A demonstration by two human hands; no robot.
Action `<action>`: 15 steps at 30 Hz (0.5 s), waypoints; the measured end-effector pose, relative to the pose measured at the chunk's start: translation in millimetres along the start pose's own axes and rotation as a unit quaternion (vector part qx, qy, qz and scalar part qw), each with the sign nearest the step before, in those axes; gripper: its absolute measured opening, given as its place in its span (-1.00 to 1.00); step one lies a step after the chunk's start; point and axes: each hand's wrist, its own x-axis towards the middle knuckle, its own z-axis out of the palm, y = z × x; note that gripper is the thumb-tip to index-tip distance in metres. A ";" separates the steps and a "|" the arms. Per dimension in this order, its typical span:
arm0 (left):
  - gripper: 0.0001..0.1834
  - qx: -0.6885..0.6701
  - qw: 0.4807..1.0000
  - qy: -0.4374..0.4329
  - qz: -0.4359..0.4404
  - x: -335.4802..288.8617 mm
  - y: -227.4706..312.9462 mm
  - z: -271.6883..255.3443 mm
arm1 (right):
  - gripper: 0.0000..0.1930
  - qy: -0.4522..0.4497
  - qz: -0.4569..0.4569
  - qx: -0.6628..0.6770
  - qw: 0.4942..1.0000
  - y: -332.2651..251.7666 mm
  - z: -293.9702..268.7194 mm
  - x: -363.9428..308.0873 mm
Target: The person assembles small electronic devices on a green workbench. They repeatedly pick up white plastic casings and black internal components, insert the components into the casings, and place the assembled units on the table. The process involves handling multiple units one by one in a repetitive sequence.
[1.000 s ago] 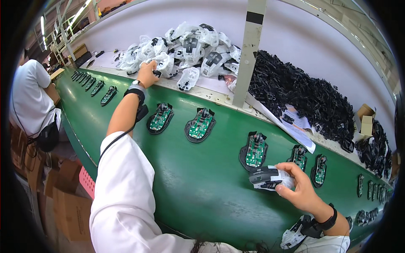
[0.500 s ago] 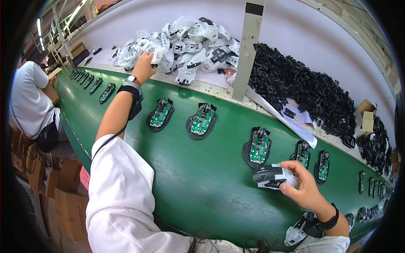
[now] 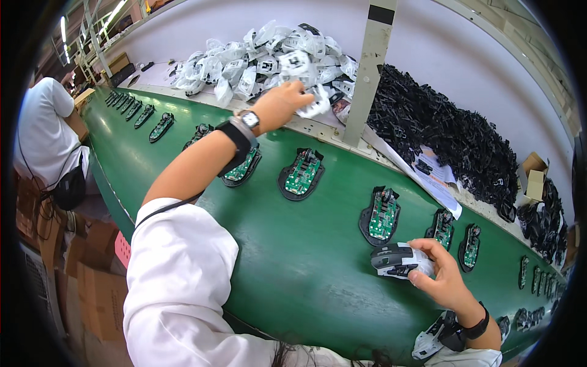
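Observation:
My right hand [image 3: 445,275] grips a black-and-white computer mouse shell [image 3: 394,259] by its rear, above the green bench. Over the front of the heap of bagged white mouse shells [image 3: 235,67] stretches my left hand [image 3: 282,105]. Its fingers are closed on a white mouse shell [image 3: 316,103], smeared by motion. Below that hand lies a mouse base with a green circuit board [image 3: 302,174]; another [image 3: 244,168] is partly covered by my left wrist. A further mouse base [image 3: 380,217] lies beyond the held mouse shell. Beside my right forearm rests another white-and-black mouse shell [image 3: 431,339].
A green work surface [image 3: 293,257] carries rows of mouse bases to both sides. A grey post [image 3: 367,79] stands between the white heap and a large pile of small black parts [image 3: 440,122]. Paper [image 3: 422,174] juts over the edge. A person [image 3: 52,134] sits at far left.
My left hand has moved right along the heap, drawing a white mouse shell with it. My right hand keeps its hold on the mouse shell, nearly still.

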 end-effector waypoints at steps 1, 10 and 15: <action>-0.56 0.057 0.998 0.010 0.025 3.3 3.0 4.7 | -0.52 -0.003 0.004 -0.002 1.000 -0.8 0.1 0.0; -0.69 0.115 0.991 -0.059 -0.019 8.2 19.8 27.9 | -0.37 -0.024 -0.107 -0.267 0.958 -11.6 10.2 -17.9; -0.81 0.036 0.999 0.021 0.014 9.4 11.3 21.6 | -0.27 -0.053 0.009 -0.397 0.916 -22.0 42.7 -48.7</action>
